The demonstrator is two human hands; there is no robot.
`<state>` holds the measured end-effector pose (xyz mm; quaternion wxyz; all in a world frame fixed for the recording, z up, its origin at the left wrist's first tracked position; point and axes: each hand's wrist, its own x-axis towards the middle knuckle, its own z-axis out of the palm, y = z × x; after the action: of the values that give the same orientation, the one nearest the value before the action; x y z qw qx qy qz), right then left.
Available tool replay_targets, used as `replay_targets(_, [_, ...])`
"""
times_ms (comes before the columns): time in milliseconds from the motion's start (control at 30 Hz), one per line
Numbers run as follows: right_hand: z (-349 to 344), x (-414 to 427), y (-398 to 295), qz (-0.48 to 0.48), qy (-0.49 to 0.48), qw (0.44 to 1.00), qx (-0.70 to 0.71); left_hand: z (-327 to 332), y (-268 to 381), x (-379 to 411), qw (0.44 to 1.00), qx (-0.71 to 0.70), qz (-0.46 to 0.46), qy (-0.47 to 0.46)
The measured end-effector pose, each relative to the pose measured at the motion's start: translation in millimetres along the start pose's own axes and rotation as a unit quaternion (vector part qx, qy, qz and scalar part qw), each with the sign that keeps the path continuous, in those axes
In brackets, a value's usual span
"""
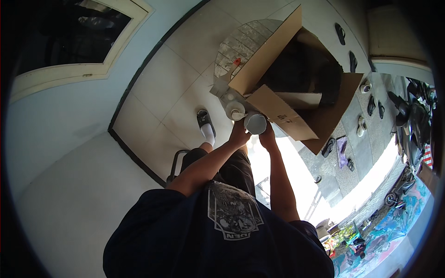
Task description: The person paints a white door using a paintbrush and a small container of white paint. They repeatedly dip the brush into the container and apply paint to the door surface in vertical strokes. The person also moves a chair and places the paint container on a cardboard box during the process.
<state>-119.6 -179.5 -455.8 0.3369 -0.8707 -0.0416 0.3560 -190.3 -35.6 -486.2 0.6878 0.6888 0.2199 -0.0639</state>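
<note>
Both hands are in front of my legs, around a grey, round-topped object (pixel 256 124) that looks like a tub or cup. My left hand (pixel 239 135) grips its left side, and my right hand (pixel 267 136) has its right side. What the object holds cannot be made out. Just left of it stands a whitish container (pixel 235 110) with something pale across its top. Beyond that lies a flat tool (pixel 228 74), perhaps a scraper or brush, with an orange-red handle end. Right beside my hands is a large open cardboard box (pixel 266 57), its flaps spread and its inside dark.
A round, stained slatted top (pixel 240 41) shows behind the box. My left foot wears a black slide sandal (pixel 206 122) on the tiled floor (pixel 153 121). A dark metal frame (pixel 176 161) is by my leg. Several sandals and shoes (pixel 361 125) lie to the right, with motorbikes (pixel 413 125) outside.
</note>
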Motion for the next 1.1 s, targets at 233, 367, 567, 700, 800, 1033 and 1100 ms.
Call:
replay_targets(233, [-13.1,-19.5,-12.6,0.031,-0.006,0.995,0.099,5.0,9.8,-5.8,0.999,-0.037,-0.006,0.000])
replay_targets(367, [-23.6,-34.9,-19.5,0.002,-0.020,0.996,0.089,3.6,20.8,-17.9,0.997,-0.068,0.004,-0.025])
replay_targets(567, [-18.6,-80.9,-29.5,0.017,-0.029,0.991,0.130,-22.6,43.2,-50.6,0.993,-0.072,0.016,-0.090])
replay_targets(700, [-8.5,-110.6,-75.3,0.075,-0.038,0.974,0.210,-54.1,40.8,-77.1,0.991,-0.068,0.037,-0.114])
replay_targets(800, [11.0,-126.7,-99.6,0.009,-0.040,0.979,0.199,-87.1,46.3,-90.5,0.987,-0.068,0.065,-0.133])
replay_targets(1033, [74.3,-130.3,-171.0,-0.013,-0.065,0.966,0.251,-186.5,78.4,-111.6,0.990,-0.055,0.101,-0.082])
replay_targets(1100, [85.1,-131.6,-201.4,-0.006,-0.087,0.957,0.277,-212.5,76.5,-116.8,0.990,-0.073,0.103,-0.061])
